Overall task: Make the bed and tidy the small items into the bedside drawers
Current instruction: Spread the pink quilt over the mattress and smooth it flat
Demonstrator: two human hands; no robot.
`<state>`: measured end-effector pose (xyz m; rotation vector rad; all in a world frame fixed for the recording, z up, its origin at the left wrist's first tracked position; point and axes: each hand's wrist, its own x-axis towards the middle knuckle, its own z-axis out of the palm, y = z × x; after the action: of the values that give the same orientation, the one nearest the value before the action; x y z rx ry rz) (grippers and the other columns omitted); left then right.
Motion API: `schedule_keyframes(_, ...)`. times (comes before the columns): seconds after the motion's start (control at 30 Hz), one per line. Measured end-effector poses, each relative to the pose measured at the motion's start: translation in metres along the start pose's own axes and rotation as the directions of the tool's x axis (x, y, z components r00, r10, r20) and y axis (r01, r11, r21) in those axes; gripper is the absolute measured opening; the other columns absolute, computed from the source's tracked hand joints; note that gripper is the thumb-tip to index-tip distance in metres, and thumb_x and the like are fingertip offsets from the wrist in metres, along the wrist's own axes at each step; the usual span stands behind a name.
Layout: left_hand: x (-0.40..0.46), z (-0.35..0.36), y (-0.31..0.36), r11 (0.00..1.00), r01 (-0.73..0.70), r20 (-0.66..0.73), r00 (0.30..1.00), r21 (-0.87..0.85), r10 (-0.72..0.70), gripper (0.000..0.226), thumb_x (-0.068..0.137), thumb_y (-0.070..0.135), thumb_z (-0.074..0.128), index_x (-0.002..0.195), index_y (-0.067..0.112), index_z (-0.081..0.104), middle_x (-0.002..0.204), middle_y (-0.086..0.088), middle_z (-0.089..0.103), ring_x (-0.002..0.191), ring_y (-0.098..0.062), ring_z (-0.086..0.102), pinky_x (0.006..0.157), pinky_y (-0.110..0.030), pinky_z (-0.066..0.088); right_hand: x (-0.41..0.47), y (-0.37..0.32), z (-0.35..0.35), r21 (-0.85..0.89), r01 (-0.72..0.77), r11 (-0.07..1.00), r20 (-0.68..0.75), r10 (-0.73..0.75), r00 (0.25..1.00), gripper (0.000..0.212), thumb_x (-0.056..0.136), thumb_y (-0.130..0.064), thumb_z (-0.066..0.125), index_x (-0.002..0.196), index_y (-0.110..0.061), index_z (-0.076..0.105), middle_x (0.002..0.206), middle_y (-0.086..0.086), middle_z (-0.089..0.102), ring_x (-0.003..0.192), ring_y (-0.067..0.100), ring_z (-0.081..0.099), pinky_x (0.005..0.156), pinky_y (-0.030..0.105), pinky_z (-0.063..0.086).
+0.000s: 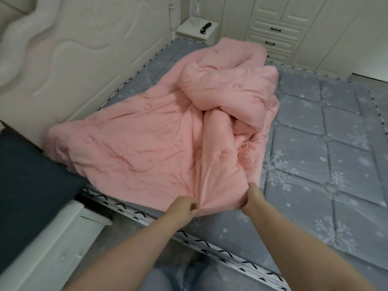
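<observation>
**Both hands gathered on the near edge of the pink quilt**

The left hand (184, 206) has its fingers (194, 206) curled tight, pinching a bunched fold of the pink quilt (134, 148) at its near edge. Just beside it, the right hand (251, 198) wraps its fingers round the same edge, with a ridge of cloth standing up between the two hands. Both grips sit close together, right above the bed's near border.

From that pinch the quilt runs away across the grey snowflake mattress (327, 164). Its left part lies fairly flat toward the headboard (69, 59), while the far right part is heaped in a thick twisted roll.

By its look the quilt is soft, puffy and light for its bulk, likely to drape and drag, not slide cleanly. Holding it by so narrow a bunch will probably tug only the middle; taking the edge wider apart, nearer the corners, should spread it better.

On the far bedside cabinet (189, 30) stand a clear bottle (197, 15) and a small dark item (206, 27), well apart from the hands.
</observation>
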<state>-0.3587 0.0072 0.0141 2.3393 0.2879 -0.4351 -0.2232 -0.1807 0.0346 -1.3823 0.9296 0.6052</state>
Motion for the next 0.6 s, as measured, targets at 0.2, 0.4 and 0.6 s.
schedule_keyframes(0.2,-0.031,0.002,-0.011,1.0,0.028,-0.079,0.996,0.005,-0.028,0.014,0.084,0.026,0.065,0.078,0.015,0.059,0.081,0.002,0.056,0.078,-0.017,0.051,0.064,-0.026,0.032,-0.015,0.031,-0.009,0.033,0.054,0.998,-0.096,-0.051,0.994,0.048,0.093,-0.035,0.049,0.136,-0.013,0.05,0.129,0.012,0.057,0.099,0.03,0.054,0.082,0.044,0.054)
schedule_keyframes(0.4,-0.068,0.017,-0.016,0.998,-0.016,-0.072,0.997,0.054,0.02,0.015,0.086,0.031,0.063,0.081,0.017,0.061,0.087,-0.001,0.062,0.085,-0.023,0.057,0.075,-0.03,0.045,-0.041,0.06,-0.025,0.066,0.093,0.993,-0.149,-0.083,0.985,0.047,0.092,-0.03,0.049,0.136,-0.015,0.051,0.129,0.009,0.056,0.1,0.028,0.054,0.088,0.046,0.055)
schedule_keyframes(0.6,-0.108,0.027,-0.019,0.998,0.0,-0.104,0.995,0.06,0.006,0.014,0.086,0.028,0.061,0.075,0.023,0.055,0.082,0.003,0.056,0.083,-0.023,0.057,0.073,-0.03,0.046,-0.079,0.093,-0.042,0.09,0.147,0.985,-0.139,-0.134,0.981,0.04,0.093,-0.025,0.045,0.131,-0.015,0.053,0.113,0.008,0.053,0.101,0.029,0.053,0.091,0.047,0.054)
